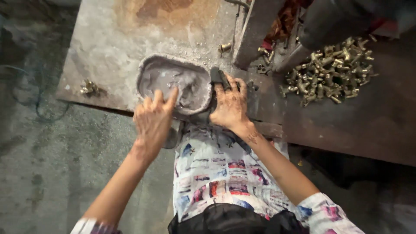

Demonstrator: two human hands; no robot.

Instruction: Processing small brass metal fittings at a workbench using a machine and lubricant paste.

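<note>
A shallow grey bowl (149,69) of wet grey paste sits on a worn metal plate. My left hand (152,120) reaches over its near rim, and the forefinger touches the paste at the bowl's middle. My right hand (230,106) rests just right of the bowl, fingers curled over a dark metal tool (218,76) that sticks out beyond the fingertips. Below the hands lies my lap in patterned cloth.
The metal plate (108,47) is crusted grey with a rust patch at the back. A small brass fitting (89,87) lies at its left edge, another (225,47) near the back. A heap of several brass fittings (331,71) lies on the dark surface at right. Concrete floor is at left.
</note>
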